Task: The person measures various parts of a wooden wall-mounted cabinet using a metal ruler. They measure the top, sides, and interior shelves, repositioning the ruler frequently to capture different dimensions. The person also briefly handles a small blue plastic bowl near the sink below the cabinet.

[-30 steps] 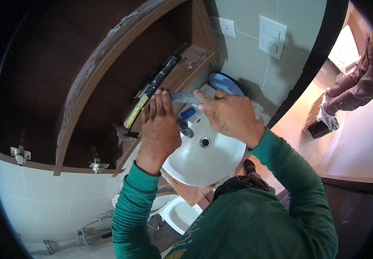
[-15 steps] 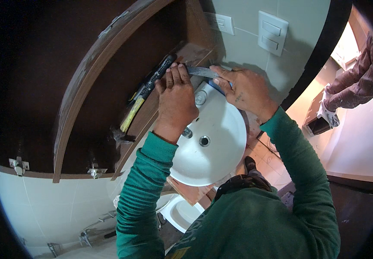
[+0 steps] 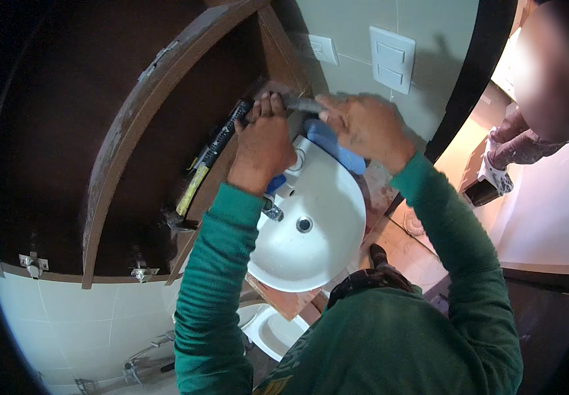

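My right hand (image 3: 367,128) grips a flat metal strip-like tool (image 3: 305,105), blurred by motion. The tool runs across to the fingertips of my left hand (image 3: 265,141), at the corner of a brown wooden cabinet (image 3: 281,46). The left fingers are pressed together over the cabinet's edge; its thumb and whatever lies under it are hidden. Under my right hand, a smooth blue object (image 3: 334,146) lies along the back rim of a white washbasin (image 3: 324,243). A hammer (image 3: 215,148) with a black grip and yellow shaft rests inside the cabinet, left of my left hand.
The basin's metal tap (image 3: 271,210) juts out below my left wrist. White switches (image 3: 392,59) and a socket plate (image 3: 317,48) are on the tiled wall. Hinges (image 3: 33,264) show along the cabinet's lower edge. A toilet (image 3: 278,332) stands below the basin. Another person's legs (image 3: 518,141) are at right.
The view has shifted a little. My right hand has lifted slightly off the basin rim, and more of the blue object shows. The tool is now blurred; my left hand keeps its place.
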{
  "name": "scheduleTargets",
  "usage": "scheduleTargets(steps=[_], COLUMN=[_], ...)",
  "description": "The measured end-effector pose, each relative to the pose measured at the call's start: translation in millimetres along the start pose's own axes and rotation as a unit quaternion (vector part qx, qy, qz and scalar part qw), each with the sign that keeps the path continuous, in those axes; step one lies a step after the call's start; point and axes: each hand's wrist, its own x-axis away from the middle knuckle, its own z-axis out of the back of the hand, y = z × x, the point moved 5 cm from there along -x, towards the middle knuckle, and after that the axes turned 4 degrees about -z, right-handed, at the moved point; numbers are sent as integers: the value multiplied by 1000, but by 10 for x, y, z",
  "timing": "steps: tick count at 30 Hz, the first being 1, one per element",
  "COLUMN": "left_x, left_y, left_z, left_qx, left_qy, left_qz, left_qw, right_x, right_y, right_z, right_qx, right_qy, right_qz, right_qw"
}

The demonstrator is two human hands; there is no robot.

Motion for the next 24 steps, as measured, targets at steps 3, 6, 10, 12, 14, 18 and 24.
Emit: scheduleTargets(steps=[3, 6, 10, 12, 14, 18, 24], left_x=[388, 685, 577, 415, 259, -3, -134], left_y=[-17, 6, -1, -1, 28, 49, 112], left_z=[49, 98, 59, -3, -3, -13, 25], left_qx=[-12, -58, -52, -56, -54, -60, -52], left_qy=[4, 6, 43, 50, 32, 25, 4], left_qz=[-9, 0, -22, -25, -29, -28, -1], left_qw=[1000, 998, 997, 997, 998, 997, 999], right_x=[262, 424, 351, 262, 173, 44, -32], right_y=[-273, -482, -387, -265, -169, 0, 106], right_z=[-4, -9, -44, -73, -27, 10, -42], right_qx=[-1, -5, -37, -42, -53, -47, -67], right_qy=[-58, -47, -2, -20, -32, 6, 19], right_qz=[-30, -19, -19, -26, -54, -43, -42], right_qw=[998, 999, 999, 999, 997, 998, 997])
